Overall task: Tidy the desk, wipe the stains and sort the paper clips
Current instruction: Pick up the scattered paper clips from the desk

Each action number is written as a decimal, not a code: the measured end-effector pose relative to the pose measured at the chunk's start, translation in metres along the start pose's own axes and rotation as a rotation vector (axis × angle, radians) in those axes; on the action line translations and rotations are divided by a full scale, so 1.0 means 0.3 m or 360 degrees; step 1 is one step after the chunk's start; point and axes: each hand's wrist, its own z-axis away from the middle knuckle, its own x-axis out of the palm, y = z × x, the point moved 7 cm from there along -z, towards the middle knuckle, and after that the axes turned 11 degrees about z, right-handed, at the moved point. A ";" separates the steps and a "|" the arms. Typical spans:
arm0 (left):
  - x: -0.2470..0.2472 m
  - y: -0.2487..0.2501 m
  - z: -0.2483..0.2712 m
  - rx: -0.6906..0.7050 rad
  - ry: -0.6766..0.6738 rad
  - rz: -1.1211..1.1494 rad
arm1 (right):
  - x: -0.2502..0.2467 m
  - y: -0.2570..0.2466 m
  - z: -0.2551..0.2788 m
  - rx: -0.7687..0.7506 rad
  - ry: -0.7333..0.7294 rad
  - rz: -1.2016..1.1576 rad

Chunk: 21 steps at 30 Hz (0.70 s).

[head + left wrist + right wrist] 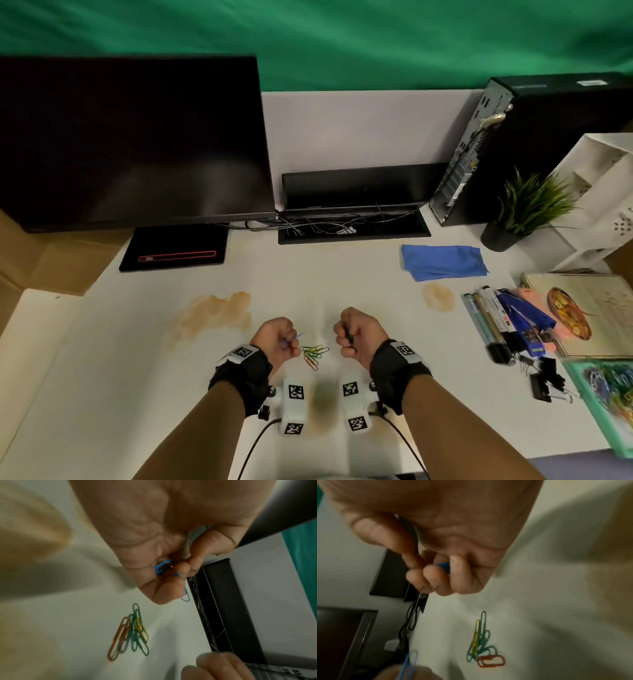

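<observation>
My left hand (pixel 287 342) hovers just above the white desk (pixel 342 274), fingers curled, pinching blue paper clips (pixel 162 567); one blue clip (pixel 410 665) sticks out past its fingertips. A loose pile of green, yellow and orange paper clips (pixel 313 354) lies on the desk between my hands. My right hand (pixel 347 337) is a fist around a thin dark object (pixel 351 337), and something blue (pixel 444 565) shows among its fingers (pixel 435 577); I cannot tell what either is. Brown stains (pixel 215 311) mark the desk on the left, with a smaller stain (pixel 438 297) right and another (pixel 322 407) under my wrists.
A blue cloth (pixel 443 262) lies at the back right. Markers (pixel 496 318), black binder clips (pixel 544 383), a book (pixel 589 308) and a teal tray (pixel 606 394) crowd the right edge. A monitor (pixel 130 137), cable slot (pixel 352 228), computer case (pixel 513 144) and plant (pixel 527 205) line the back.
</observation>
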 end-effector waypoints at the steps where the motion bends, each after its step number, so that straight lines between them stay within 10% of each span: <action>1: 0.009 -0.003 -0.006 0.0009 -0.0038 -0.0016 | 0.004 -0.002 -0.002 0.0005 -0.0011 0.0130; 8: 0.004 0.005 -0.057 0.0180 -0.0047 -0.0261 | 0.051 -0.004 -0.025 -0.0354 0.0104 0.2253; 13: -0.022 0.032 -0.077 0.0369 0.0033 -0.1131 | 0.074 0.010 -0.043 -0.0356 0.0106 0.2685; 17: 0.017 0.020 -0.048 0.0521 -0.0088 -0.2037 | 0.049 0.022 -0.044 -0.0198 0.0027 0.2425; 21: 0.068 0.005 -0.042 0.0561 -0.0158 -0.2435 | -0.014 0.061 -0.011 0.0243 0.0077 0.0823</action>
